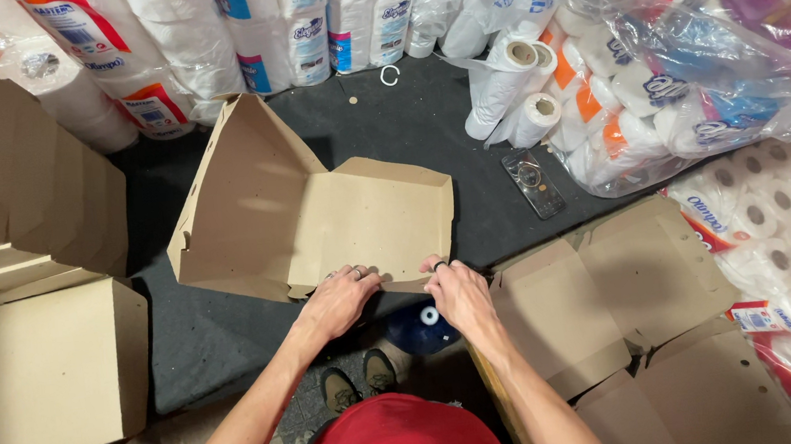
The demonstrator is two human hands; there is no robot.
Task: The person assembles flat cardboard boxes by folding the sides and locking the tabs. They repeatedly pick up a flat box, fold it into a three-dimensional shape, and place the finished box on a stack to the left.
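Left hand (340, 301) and right hand (457, 294) each pinch the near edge of the half-folded brown cardboard box (316, 211), which rests on the dark mat (405, 123). Risk: uneven pressure may crease the flap off-line or tear it.

Half-folded cardboard box (317, 216) lying on the floor mat (202, 340), taken as landmark. Left of it, stacked folded boxes (21, 291). Right of it, a phone (533, 183); further right, bagged paper rolls (655, 77). Behind it, wrapped roll packs (296, 22). Nearer right, flat box blanks (632, 324). At its near edge, both hands.
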